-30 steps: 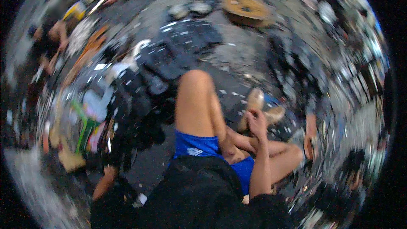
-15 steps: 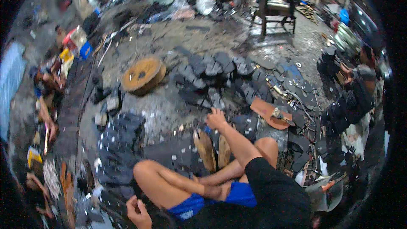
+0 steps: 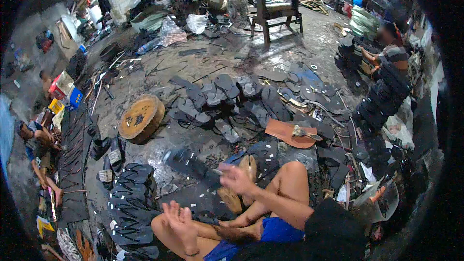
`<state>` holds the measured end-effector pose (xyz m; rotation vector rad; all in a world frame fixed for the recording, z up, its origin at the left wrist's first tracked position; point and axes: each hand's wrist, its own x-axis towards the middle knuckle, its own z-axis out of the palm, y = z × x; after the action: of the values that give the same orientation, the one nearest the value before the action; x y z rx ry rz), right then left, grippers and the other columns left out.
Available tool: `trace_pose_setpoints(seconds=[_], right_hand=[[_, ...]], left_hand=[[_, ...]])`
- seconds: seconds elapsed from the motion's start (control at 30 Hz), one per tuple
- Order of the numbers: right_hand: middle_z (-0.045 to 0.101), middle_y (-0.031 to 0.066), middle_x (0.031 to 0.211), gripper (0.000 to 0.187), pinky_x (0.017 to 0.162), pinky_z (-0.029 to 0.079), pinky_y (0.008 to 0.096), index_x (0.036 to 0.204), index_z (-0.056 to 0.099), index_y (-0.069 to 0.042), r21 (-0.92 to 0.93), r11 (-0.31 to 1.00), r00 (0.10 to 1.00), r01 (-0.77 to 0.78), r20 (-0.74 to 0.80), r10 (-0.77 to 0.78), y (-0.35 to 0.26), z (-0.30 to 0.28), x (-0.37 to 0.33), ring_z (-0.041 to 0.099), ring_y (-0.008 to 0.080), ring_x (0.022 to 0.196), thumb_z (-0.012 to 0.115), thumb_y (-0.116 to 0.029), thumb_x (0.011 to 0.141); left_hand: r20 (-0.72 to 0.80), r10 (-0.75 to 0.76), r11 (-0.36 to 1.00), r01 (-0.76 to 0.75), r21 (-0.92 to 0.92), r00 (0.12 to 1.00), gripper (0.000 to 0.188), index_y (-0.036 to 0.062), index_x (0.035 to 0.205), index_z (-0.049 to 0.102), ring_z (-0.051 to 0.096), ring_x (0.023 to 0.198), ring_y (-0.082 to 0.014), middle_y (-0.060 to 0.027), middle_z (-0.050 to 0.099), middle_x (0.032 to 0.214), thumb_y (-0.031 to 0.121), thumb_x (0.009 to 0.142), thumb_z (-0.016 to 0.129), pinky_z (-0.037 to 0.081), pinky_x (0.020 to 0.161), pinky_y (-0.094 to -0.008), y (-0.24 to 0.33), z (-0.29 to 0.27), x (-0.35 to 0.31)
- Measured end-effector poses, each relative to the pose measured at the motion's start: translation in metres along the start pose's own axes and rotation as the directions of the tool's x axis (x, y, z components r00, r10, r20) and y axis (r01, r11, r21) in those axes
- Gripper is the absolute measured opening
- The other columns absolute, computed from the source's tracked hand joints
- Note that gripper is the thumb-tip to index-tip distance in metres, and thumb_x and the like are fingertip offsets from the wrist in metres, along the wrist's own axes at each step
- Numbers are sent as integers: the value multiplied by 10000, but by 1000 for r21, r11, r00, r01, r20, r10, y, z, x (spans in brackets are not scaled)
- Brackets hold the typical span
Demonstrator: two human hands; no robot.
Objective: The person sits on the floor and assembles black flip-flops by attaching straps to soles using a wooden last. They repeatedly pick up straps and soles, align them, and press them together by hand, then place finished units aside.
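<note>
My right hand is in front of my crossed legs, its fingers closed at the near end of a black sandal, which is blurred by motion. My left hand is raised over my left knee, palm up, fingers spread and holding nothing. Between my right hand and my shins are two wooden foot-shaped lasts, partly hidden by the hand. Beyond them lies a pile of dark sandals. Rows of black thong sandals with small white tags lie to the left of my left knee.
A round wooden block stands ahead on the left. To the right, a brush rests on a brown sheet. A wooden chair stands farther off. Co-workers sit at the far left, the right and the back, among scraps.
My right hand has come back from the sandal pile toward me with a black sandal. My left hand has risen and opened out over the knee. The view has shifted.
</note>
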<state>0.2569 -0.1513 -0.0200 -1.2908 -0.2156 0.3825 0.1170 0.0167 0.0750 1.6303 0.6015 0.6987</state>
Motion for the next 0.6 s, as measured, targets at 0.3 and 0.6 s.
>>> trace_pose_setpoints(seconds=[0.3,0.6], right_hand=[[622,86,1104,548,818,515,320,1328,454,-22,-172,937,887,-303,309,343,-91,22,-192,626,156,935,685,-229,876],[508,115,1329,694,988,449,375,1354,464,-68,-304,824,683,479,719,-131,-160,37,-190,503,286,1219,668,58,703]], left_hand=[[125,-40,979,63,-191,991,439,-45,1163,546,621,961,-225,-147,639,1038,25,755,692,508,850,-319,76,-44,-52],[743,-47,998,3,61,668,592,-42,1144,631,657,994,-217,-131,695,1037,240,670,847,508,910,-352,36,-99,-101]])
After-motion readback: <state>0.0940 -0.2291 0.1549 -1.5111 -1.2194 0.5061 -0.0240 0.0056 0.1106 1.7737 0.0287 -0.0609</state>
